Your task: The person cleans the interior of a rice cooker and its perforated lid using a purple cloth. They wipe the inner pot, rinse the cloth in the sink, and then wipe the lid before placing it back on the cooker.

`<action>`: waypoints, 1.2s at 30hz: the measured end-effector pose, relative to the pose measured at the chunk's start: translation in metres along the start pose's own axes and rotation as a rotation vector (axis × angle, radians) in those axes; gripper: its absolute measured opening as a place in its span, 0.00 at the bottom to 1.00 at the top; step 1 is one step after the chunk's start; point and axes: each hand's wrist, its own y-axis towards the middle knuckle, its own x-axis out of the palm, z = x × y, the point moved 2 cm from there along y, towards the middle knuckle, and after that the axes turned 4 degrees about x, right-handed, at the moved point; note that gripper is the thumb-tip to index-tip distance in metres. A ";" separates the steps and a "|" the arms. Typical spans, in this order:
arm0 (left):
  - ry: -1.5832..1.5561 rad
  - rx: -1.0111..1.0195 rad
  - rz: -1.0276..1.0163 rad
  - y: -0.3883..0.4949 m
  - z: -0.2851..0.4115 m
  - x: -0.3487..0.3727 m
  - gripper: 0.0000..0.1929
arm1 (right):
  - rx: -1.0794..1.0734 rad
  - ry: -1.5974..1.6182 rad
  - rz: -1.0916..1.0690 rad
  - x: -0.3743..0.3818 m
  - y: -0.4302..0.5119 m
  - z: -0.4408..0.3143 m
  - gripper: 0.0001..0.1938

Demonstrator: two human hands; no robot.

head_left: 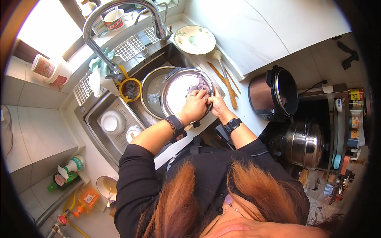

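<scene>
A round metal lid (175, 96) with a dark rim, seemingly from a pressure cooker, is tilted over the right part of the sink. My left hand (193, 107) presses a purplish-grey cloth (200, 84) against the lid's shiny inner face. At the lid's right edge, my right hand (218, 104) grips the rim, its fingers close to the cloth. Partly behind the lid, a metal pot (153, 92) holding water stands in the sink. A yellow strainer (130, 90) with dark matter in it sits to the pot's left, below the faucet (111, 67).
White bowls (111, 122) rest in a perforated steel tray at left. A patterned plate (195, 40), a ladle (221, 68) and wooden chopsticks (217, 73) lie right of the sink. A brown cooker body (263, 93) and a steel steamer pot (303, 144) stand farther right.
</scene>
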 end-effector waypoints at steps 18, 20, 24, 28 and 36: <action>-0.126 -0.396 -0.015 0.026 -0.031 -0.011 0.18 | -0.070 -0.181 0.021 0.008 -0.014 -0.009 0.51; -0.166 -0.268 -0.096 0.027 -0.013 -0.008 0.22 | -0.063 -0.192 0.014 0.006 -0.015 -0.011 0.51; 0.019 -0.081 0.148 0.021 -0.024 -0.019 0.23 | -0.092 -0.192 0.011 0.006 -0.017 -0.009 0.51; 0.114 -0.330 0.120 0.010 -0.072 -0.027 0.14 | -0.155 -0.151 0.014 0.008 -0.018 -0.003 0.50; -0.136 -0.727 0.311 -0.008 -0.097 -0.041 0.17 | -0.088 -0.159 0.036 0.004 -0.020 -0.005 0.51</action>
